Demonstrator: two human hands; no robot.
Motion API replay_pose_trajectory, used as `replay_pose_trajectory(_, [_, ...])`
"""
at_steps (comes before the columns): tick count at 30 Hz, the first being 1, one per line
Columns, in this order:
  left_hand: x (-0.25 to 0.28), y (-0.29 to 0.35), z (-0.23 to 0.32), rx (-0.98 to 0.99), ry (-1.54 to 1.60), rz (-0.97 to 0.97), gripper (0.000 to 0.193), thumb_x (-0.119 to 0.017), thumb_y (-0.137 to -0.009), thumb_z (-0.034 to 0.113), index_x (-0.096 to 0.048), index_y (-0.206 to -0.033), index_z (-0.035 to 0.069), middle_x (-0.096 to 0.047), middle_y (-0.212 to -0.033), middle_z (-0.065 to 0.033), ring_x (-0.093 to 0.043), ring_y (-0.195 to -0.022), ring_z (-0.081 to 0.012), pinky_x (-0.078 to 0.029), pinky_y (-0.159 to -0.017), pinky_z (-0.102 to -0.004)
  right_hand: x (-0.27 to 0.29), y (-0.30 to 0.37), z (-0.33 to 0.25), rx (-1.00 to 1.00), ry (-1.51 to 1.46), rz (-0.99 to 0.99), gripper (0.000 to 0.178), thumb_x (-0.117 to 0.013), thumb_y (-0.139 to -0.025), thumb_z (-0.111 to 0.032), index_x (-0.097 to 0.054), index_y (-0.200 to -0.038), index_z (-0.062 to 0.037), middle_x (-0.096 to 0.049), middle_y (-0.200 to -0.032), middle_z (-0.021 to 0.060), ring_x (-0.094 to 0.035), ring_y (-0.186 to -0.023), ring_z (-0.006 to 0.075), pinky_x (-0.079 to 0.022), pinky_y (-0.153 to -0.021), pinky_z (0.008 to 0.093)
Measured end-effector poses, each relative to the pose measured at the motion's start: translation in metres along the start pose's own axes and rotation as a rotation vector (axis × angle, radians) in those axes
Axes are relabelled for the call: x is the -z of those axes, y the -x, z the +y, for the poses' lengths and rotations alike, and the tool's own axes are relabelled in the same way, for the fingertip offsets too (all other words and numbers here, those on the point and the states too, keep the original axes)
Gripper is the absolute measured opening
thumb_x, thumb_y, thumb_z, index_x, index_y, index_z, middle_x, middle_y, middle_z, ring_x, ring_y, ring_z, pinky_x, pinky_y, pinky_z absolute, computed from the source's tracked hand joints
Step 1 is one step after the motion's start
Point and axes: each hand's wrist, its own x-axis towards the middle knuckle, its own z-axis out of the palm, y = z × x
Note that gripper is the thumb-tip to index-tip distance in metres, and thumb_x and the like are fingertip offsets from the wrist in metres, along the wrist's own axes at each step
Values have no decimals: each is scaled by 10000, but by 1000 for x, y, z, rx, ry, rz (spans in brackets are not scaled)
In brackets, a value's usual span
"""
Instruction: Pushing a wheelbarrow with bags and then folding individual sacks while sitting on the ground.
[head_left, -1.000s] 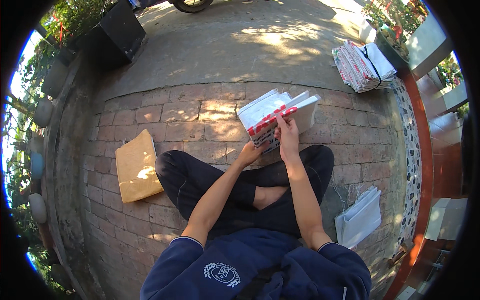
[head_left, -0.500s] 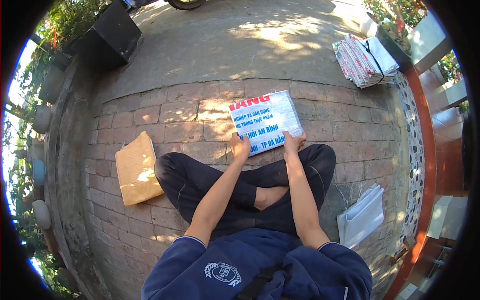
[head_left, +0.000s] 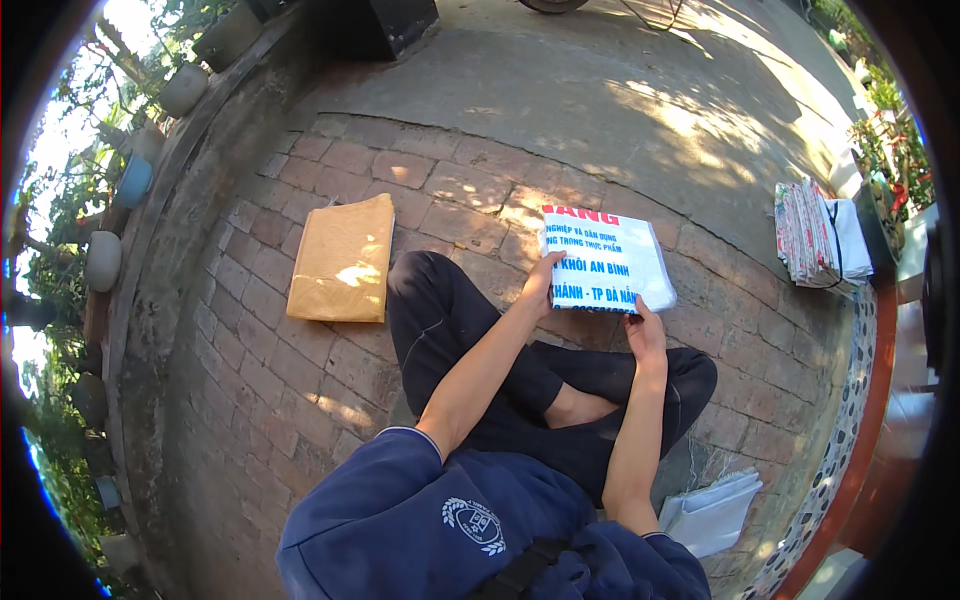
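A folded white woven sack [head_left: 605, 262] with red and blue print is held flat above my crossed legs. My left hand [head_left: 545, 280] grips its left edge, thumb on top and the other fingers mostly hidden. At the lower right edge, my right hand [head_left: 645, 328] pinches the sack between its thumb and the fingers beneath. To the left on the bricks lies a folded yellow-brown sack [head_left: 342, 260], apart from both hands. A few folded white sacks [head_left: 712, 512] with frayed threads rest near my right hip.
At the right, a thick stack of folded sacks [head_left: 815, 240] is tied with a black strap. A low concrete ledge [head_left: 180, 200] with plant pots runs along the left. A black block-shaped planter [head_left: 375, 25] and part of a wheel stand at the far side.
My view has turned toward the left, so the surroundings appear shifted and rotated. Both hands still hold the printed sack; the right hand now grips its lower edge, nearer the corner.
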Motion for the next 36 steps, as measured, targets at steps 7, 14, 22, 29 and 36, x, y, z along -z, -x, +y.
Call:
replay_pose_trajectory(7, [12, 65, 62, -568, -295, 119, 335, -500, -877, 58, -441, -1202, 4, -587, -1050, -106, -591, -925, -181, -490, -803, -328, -26, 18, 8, -98, 316, -265, 215, -576, -889, -211, -544, -1058, -83, -551, -759, -8, -567, -669, 91, -462, -605, 225])
replay_pose_trajectory(14, [59, 186, 168, -1104, 11, 146, 459, -455, -929, 186, -296, -1336, 45, -478, -1251, -140, -529, -1087, -262, -454, -900, -384, -20, 6, 9, 20, 333, 21, 211, -550, -900, -215, -553, -1055, -71, -534, -760, 0, -536, -676, 100, -445, -600, 227])
replay_pose_trajectory(22, [268, 187, 199, -1008, 249, 372, 440, -282, -980, 254, -299, -1345, 9, -421, -1338, -155, -440, -1199, -335, -363, -993, -489, -23, 12, 13, -41, 355, -38, 238, -523, -915, -212, -546, -1101, -65, -533, -768, 0, -533, -690, 100, -449, -624, 236])
replay_pose_trajectory(29, [293, 154, 169, -1019, 192, 1082, 461, -456, -928, 187, -261, -1263, -63, -484, -1206, -253, -615, -930, -336, -549, -754, -402, -23, 14, 13, 7, 425, 10, 223, -512, -920, -203, -544, -1091, -64, -541, -771, -4, -538, -685, 94, -451, -626, 229])
replay_pose_trajectory(36, [192, 145, 171, -357, -255, 1657, 866, -398, -877, 426, 70, -1364, -117, -181, -1374, -316, -205, -1298, -405, -172, -1051, -507, -41, 42, 6, 439, 600, 75, 297, -516, -901, -131, -494, -1182, -37, -540, -928, 21, -527, -836, 97, -428, -725, 226])
